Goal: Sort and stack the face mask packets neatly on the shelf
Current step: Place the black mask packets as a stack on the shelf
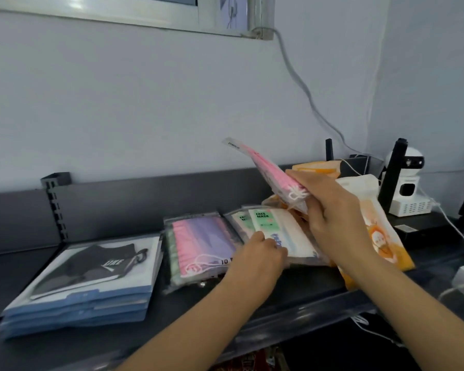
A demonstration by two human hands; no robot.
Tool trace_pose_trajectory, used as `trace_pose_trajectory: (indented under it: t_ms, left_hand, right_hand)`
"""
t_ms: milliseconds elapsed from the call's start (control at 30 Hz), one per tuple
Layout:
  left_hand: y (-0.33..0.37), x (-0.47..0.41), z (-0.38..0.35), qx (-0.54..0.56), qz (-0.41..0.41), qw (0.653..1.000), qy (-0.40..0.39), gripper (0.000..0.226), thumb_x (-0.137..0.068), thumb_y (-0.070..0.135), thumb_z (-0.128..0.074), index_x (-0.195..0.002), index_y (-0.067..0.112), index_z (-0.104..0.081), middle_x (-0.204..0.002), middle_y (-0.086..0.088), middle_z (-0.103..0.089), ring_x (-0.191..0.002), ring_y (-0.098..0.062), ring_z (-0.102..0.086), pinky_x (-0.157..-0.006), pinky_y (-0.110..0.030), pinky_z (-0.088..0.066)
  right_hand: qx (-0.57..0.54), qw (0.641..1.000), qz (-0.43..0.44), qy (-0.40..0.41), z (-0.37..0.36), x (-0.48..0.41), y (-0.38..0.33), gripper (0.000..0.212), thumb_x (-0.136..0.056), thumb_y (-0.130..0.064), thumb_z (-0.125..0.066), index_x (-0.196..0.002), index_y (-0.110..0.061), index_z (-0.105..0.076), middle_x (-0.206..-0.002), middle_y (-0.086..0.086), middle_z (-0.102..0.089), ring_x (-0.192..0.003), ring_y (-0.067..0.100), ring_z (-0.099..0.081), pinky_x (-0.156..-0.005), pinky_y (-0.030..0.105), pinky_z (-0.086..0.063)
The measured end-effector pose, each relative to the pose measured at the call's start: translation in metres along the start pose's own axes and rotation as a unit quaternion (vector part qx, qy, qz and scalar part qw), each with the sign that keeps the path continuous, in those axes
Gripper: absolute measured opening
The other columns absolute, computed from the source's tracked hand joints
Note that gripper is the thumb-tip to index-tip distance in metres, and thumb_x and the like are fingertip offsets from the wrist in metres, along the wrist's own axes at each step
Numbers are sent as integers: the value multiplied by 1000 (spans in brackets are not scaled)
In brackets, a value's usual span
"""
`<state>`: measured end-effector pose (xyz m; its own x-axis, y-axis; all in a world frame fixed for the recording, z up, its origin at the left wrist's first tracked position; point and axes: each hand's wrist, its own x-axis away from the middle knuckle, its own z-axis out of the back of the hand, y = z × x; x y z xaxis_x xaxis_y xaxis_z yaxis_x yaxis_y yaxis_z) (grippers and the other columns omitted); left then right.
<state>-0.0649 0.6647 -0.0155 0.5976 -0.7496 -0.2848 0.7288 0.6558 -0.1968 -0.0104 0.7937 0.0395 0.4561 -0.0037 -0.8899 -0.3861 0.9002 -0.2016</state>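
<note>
A: Face mask packets all over this dark shelf [306, 286] — and the right hand [330, 207] has one up in the air! It grips the pink packet [268, 170] by its lower end, fingers wrapped round it, ear loops dangling at the grip.

B: Look at the tilt. Its long axis runs up and to the left, free end pointing towards the wall, well above everything lying flat.

A: And the left hand [260, 253]?

B: Down low, fingers curled onto the near-left edge of the white packet [279, 234] with the green label. Pinching or just pressing — I cannot tell from here.

A: So where does pink go?

B: My guess is the pink-and-purple pile [198, 242], lying flat just left of that white packet. It sits below and to the left of the raised packet, across the left hand. The right hand carries the load, but the left hand is the nearer one to the pile.

A: So it wants laying flat and swinging left over that wrist.

B: That's how I read it. The blue stack [86, 293] at far left looks squared off; the orange packets [381, 236] under the right forearm look unsorted, jumbled beside the white camera [407, 183].
</note>
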Motion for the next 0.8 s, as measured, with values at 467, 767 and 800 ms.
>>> trace_pose_trajectory:
  t_ms: [467,767,800]
  left_hand:
    - [-119,145,68,82,292,952,40,55,-91,54,-45,-138,26,-41,-138,9,-49,-126,-12,-44,-97,-30,-42]
    - [-148,172,21,83,240,959,-128,106,-55,90,-15,-148,40,-9,-158,12,-7,-146,-16,-6,-116,-46,-14]
    - [-148,173,15,70,230,962,-131,119,-43,94,0,-148,40,-6,-159,11,-4,-146,-17,-5,-116,-48,-12]
  right_hand:
    - [105,941,73,-313,-97,3,-75,75,-75,9,-57,-141,-20,-39,-138,8,-46,-110,33,-58,-85,38,-51]
    - [89,896,2,-435,-118,13,-77,67,-89,-5,-44,-148,-28,-21,-156,-2,-18,-141,18,-22,-113,33,-24]
    - [71,897,-4,-437,-117,13,-77,64,-91,-11,-46,-147,-30,-23,-157,-3,-16,-143,18,-16,-116,40,-20]
